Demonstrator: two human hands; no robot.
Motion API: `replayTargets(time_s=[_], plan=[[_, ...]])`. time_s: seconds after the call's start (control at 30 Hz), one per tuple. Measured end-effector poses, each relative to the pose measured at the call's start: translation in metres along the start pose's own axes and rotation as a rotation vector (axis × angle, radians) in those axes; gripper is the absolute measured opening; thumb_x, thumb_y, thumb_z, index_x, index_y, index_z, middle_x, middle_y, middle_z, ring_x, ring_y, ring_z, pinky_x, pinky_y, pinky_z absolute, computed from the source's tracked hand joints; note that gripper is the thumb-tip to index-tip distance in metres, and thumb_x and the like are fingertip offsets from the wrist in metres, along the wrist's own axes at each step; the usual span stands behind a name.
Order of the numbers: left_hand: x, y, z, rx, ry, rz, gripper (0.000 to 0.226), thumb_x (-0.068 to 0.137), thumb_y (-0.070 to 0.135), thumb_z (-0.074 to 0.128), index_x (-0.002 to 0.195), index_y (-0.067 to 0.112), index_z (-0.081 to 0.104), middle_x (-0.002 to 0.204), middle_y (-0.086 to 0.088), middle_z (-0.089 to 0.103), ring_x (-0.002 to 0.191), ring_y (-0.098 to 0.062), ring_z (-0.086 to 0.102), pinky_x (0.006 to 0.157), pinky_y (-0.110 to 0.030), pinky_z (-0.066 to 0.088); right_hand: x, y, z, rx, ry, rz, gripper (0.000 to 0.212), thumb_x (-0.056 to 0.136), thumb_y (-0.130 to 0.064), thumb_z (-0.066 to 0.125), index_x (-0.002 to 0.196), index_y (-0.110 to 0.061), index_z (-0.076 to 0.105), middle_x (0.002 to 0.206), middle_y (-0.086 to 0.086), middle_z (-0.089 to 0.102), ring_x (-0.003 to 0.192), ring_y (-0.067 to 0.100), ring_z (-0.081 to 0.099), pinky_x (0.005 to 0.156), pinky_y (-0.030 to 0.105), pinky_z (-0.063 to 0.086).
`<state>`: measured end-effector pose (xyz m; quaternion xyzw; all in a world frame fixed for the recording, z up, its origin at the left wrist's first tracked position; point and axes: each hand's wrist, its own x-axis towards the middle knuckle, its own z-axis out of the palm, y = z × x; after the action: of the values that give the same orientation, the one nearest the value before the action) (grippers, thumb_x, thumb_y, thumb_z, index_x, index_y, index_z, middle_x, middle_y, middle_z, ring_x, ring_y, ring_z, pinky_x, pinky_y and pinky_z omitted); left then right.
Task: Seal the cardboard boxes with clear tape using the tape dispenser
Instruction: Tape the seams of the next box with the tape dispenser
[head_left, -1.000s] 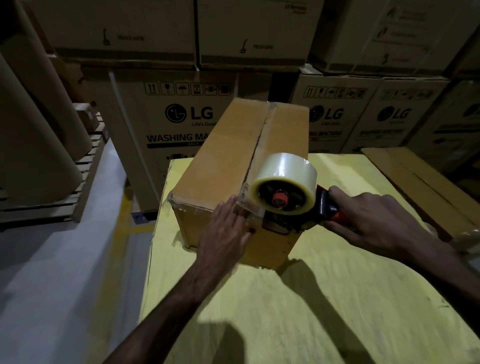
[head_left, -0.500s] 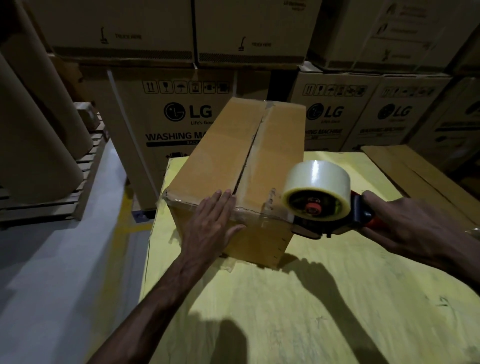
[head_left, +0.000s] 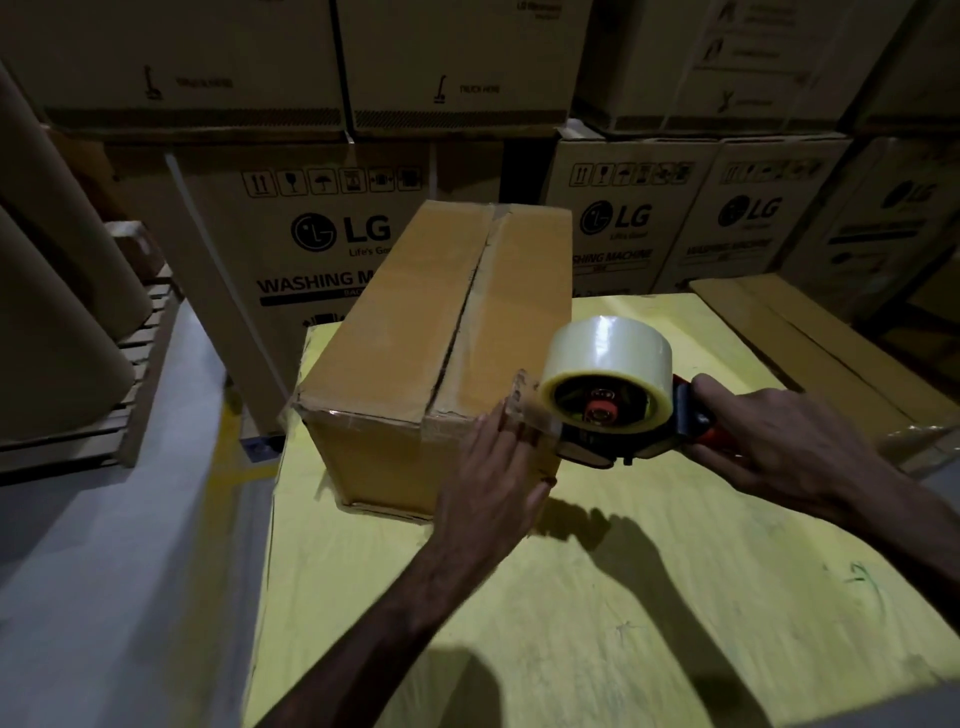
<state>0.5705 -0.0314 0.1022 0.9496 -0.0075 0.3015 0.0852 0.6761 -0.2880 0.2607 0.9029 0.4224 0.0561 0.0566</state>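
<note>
Place: a warehouse; I stand at a packing table (head_left: 623, 597).
Stock: LG washing-machine cartons (head_left: 332, 244) in 2 visible tiers right behind the table.
Storage: big brown paper rolls (head_left: 57, 332) on a wooden pallet (head_left: 130, 374) to my left.
Floor: grey floor (head_left: 104, 571) with a yellow painted line (head_left: 223, 467).
Bench: a cardboard box (head_left: 415, 364) on the yellow top, the tape dispenser (head_left: 613, 415) at its near corner.

Closed cardboard box (head_left: 405, 353) sits on yellow table (head_left: 675, 597), tape dispenser (head_left: 623, 441) with clear roll (head_left: 608, 353) at its near-right corner.

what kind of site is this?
Likely an appliance warehouse packing area: stacked LG washing machine cartons behind, a wooden pallet at left, a tape dispenser held at a cardboard box.
</note>
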Motion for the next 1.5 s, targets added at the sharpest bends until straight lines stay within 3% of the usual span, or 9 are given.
replayTargets(time_s=[0.2, 0.43, 0.6, 0.7, 0.83, 0.97, 1.2, 1.37, 1.5], plan=[[0.008, -0.013, 0.006, -0.012, 0.002, 0.088, 0.043, 0.071, 0.014, 0.095, 0.106, 0.003, 0.073, 0.112, -0.017, 0.074, 0.116, -0.032, 0.067, 0.109, -0.044, 0.047, -0.004, 0.003, 0.001, 0.019, 0.064, -0.023, 0.042, 0.091, -0.064, 0.044, 0.112, -0.027, 0.042, 0.066, -0.016, 0.048, 0.045, 0.006, 0.047, 0.039, 0.030, 0.046], [0.000, -0.016, 0.013, 0.025, 0.038, 0.079, 0.064, 0.077, 0.012, 0.091, 0.134, 0.000, 0.065, 0.139, -0.018, 0.064, 0.131, -0.032, 0.061, 0.113, -0.042, 0.041, -0.023, 0.026, 0.018, 0.022, 0.079, -0.024, 0.040, 0.090, -0.059, 0.051, 0.111, -0.026, 0.043, 0.065, -0.009, 0.057, 0.047, 0.013, 0.053, 0.042, 0.039, 0.050], [0.002, -0.019, 0.017, 0.058, 0.121, 0.132, 0.049, 0.102, 0.033, 0.053, 0.139, 0.003, 0.061, 0.141, -0.016, 0.063, 0.131, -0.030, 0.060, 0.114, -0.040, 0.035, -0.044, 0.042, 0.035, 0.022, 0.154, 0.046, 0.049, 0.079, -0.038, 0.082, 0.107, -0.022, 0.045, 0.064, -0.020, 0.048, 0.043, 0.013, 0.049, 0.056, 0.043, 0.054], [0.004, -0.019, 0.014, 0.067, 0.134, 0.154, 0.049, 0.102, 0.036, 0.049, 0.136, 0.004, 0.065, 0.138, -0.014, 0.066, 0.128, -0.029, 0.063, 0.111, -0.040, 0.043, -0.058, 0.044, 0.052, 0.050, 0.233, 0.060, 0.040, 0.086, -0.039, 0.077, 0.108, -0.015, 0.054, 0.061, -0.011, 0.061, 0.044, 0.020, 0.060, 0.055, 0.044, 0.055], [0.008, -0.025, 0.013, 0.069, 0.147, 0.181, 0.047, 0.101, 0.036, 0.057, 0.135, 0.004, 0.065, 0.137, -0.014, 0.066, 0.127, -0.030, 0.064, 0.106, -0.042, 0.049, -0.060, 0.041, 0.076, 0.126, 0.285, 0.031, 0.044, 0.089, -0.050, 0.051, 0.106, -0.010, 0.059, 0.061, -0.002, 0.062, 0.043, 0.024, 0.057, 0.037, 0.034, 0.042], [0.009, -0.031, 0.012, 0.083, 0.167, 0.167, 0.046, 0.097, 0.033, 0.070, 0.133, 0.004, 0.068, 0.135, -0.014, 0.068, 0.125, -0.030, 0.065, 0.104, -0.043, 0.051, -0.062, 0.051, 0.095, 0.142, 0.262, 0.011, 0.032, 0.091, -0.049, 0.050, 0.102, -0.019, 0.050, 0.060, -0.004, 0.062, 0.042, 0.023, 0.058, 0.035, 0.035, 0.042], [0.014, -0.024, 0.012, 0.042, 0.175, 0.121, 0.054, 0.084, 0.028, 0.086, 0.129, 0.003, 0.070, 0.130, -0.015, 0.070, 0.120, -0.031, 0.068, 0.100, -0.046, 0.054, -0.063, 0.045, 0.110, 0.078, 0.266, -0.028, 0.031, 0.090, -0.048, 0.050, 0.101, -0.019, 0.046, 0.063, -0.004, 0.062, 0.038, 0.022, 0.054, 0.034, 0.031, 0.035], [0.010, -0.022, 0.008, 0.019, 0.174, 0.079, 0.058, 0.081, 0.026, 0.088, 0.131, 0.004, 0.068, 0.131, -0.014, 0.070, 0.121, -0.030, 0.068, 0.100, -0.046, 0.054, -0.065, 0.031, 0.129, 0.090, 0.257, 0.033, 0.045, 0.081, -0.028, 0.084, 0.104, -0.016, 0.048, 0.066, 0.000, 0.065, 0.038, 0.018, 0.054, 0.031, 0.033, 0.041], [0.004, -0.016, 0.012, -0.029, 0.189, 0.048, 0.056, 0.081, 0.023, 0.088, 0.130, 0.004, 0.069, 0.133, -0.013, 0.069, 0.122, -0.028, 0.067, 0.102, -0.045, 0.053, -0.067, -0.003, 0.143, 0.166, 0.169, 0.114, 0.054, 0.075, -0.029, 0.089, 0.107, -0.015, 0.047, 0.063, -0.002, 0.063, 0.035, 0.013, 0.050, 0.031, 0.024, 0.033]])
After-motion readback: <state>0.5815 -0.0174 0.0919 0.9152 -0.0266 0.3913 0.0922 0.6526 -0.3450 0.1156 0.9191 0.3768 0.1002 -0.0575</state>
